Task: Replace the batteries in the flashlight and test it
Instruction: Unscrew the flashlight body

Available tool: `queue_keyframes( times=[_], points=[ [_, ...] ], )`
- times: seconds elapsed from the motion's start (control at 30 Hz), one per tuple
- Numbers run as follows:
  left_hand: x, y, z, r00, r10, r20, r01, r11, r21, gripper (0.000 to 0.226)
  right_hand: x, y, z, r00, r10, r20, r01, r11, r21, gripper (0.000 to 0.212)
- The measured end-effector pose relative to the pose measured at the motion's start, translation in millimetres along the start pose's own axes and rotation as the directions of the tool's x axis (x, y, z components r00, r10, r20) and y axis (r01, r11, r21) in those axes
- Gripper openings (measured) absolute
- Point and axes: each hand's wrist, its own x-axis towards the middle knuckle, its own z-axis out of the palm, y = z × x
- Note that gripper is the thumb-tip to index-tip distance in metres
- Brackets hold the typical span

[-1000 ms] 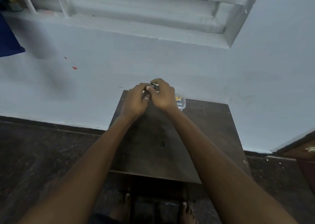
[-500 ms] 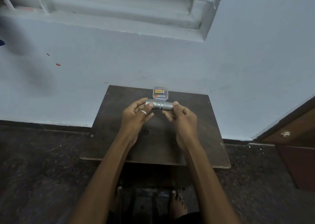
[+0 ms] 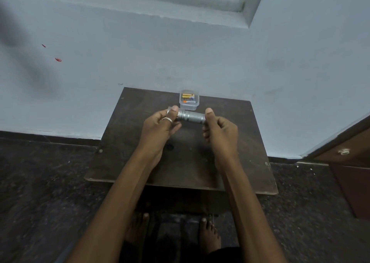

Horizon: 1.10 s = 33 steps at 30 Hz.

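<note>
A short silver flashlight (image 3: pixel 191 117) lies level, held sideways above the small dark wooden table (image 3: pixel 128 146). My left hand (image 3: pixel 160 125), with a ring on one finger, pinches its left end between thumb and fingers. My right hand (image 3: pixel 220 131) grips its right end, thumb on top. Just behind the flashlight a small clear plastic box (image 3: pixel 189 100) sits at the table's far edge, with two batteries (image 3: pixel 187 97) inside, one gold and one with an orange tip.
The table stands against a pale blue wall (image 3: pixel 180 58) under a window ledge (image 3: pixel 246 18). A brown wooden door or cabinet (image 3: pixel 348 158) is at the right. My bare feet (image 3: pixel 208 236) stand on the dark speckled floor (image 3: pixel 40 192) below the table's near edge.
Both hands lifted the flashlight from beside the box and drew it toward me, then moved apart to grip its two ends. The box with batteries came into full view.
</note>
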Motion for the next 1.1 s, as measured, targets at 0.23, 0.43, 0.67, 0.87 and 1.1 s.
queue_keyframes(
  times=[0.23,0.43,0.67,0.87,1.1],
  points=[
    [2,4,-5,0.996,-0.077,-0.039,0.074,0.995,-0.074,0.019,4,4,6,0.999,-0.027,0.025,0.027,0.999,-0.018,0.034],
    [6,9,1,0.985,-0.136,-0.104,0.118,0.979,-0.166,0.014,17,4,2,0.985,-0.082,0.153,0.057,0.985,0.160,0.014],
    [8,12,-1,0.985,-0.137,-0.109,0.122,0.984,-0.131,0.023,26,3,-5,0.968,-0.013,0.250,-0.046,0.972,0.230,0.017],
    [5,14,2,0.988,-0.115,-0.102,0.105,0.989,-0.100,0.027,28,4,-4,0.984,0.005,0.177,-0.009,1.000,0.025,0.030],
    [2,18,-1,0.982,-0.130,-0.138,0.118,0.989,-0.093,0.028,30,0,-9,0.960,-0.004,0.280,-0.033,0.991,0.127,0.025]
  ],
)
